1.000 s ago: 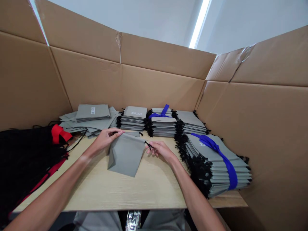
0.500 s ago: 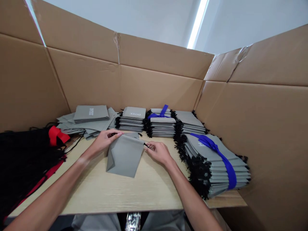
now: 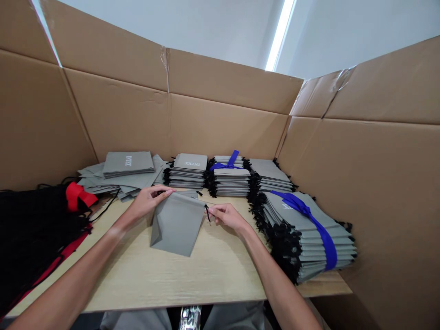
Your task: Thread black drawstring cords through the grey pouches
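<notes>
A flat grey drawstring pouch [image 3: 176,223] lies on the light wooden table [image 3: 213,270] in front of me. My left hand [image 3: 148,200] pinches its top left corner. My right hand [image 3: 227,215] pinches the black cord [image 3: 206,212] that sticks out at the pouch's top right corner. The pouch rests on the table, slightly tilted, its lower left corner folded over.
Stacks of grey pouches [image 3: 188,171] with black cords line the back; two bundles are tied with blue ribbon [image 3: 311,219]. Loose grey pouches [image 3: 120,174] lie back left. A black and red fabric pile [image 3: 37,224] fills the left. Cardboard walls [image 3: 223,123] enclose the table.
My right hand has moved slightly left and up along the cord at the pouch's corner. The left hand and the pouch have stayed nearly still.
</notes>
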The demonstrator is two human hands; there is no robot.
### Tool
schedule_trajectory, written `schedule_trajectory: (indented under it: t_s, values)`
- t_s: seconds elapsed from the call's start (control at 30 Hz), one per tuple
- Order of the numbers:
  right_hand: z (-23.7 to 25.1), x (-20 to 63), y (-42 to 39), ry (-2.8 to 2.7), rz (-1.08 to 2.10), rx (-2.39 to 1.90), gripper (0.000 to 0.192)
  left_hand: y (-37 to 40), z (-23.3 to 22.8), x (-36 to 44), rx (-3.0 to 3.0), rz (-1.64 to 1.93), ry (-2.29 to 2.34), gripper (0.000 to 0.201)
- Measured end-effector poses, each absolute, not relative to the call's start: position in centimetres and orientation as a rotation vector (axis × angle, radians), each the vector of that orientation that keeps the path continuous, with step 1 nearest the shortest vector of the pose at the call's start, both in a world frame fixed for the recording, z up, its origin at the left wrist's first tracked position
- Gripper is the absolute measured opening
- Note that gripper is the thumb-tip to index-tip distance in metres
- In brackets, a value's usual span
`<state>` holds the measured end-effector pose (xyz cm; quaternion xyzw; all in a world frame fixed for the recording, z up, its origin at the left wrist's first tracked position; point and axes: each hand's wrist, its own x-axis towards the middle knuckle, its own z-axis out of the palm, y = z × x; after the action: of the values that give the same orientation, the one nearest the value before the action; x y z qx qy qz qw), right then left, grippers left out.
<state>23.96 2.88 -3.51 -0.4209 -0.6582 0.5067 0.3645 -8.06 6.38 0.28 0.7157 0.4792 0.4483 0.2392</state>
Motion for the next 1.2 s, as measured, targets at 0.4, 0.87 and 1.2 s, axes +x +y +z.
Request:
schedule_trajectory:
  t_s: [0.4,0.87,1.2]
  values:
    - [-3.6,24.0,2.7,-1.446,1.557,-1.105,0.064,6.4,0.4,-8.2,1.926,1.280,1.327,0.078]
    - [-4.2,24.6,3.1,-1.575,1.351,-1.195,0.053,6.5,0.3,-8.3,1.966,1.260,1.322,0.080]
    - [-4.7,24.4,3.5,-1.547,1.301,-1.184,0.033,6.5,0.3,-8.4,1.913,1.262,1.348,0.077]
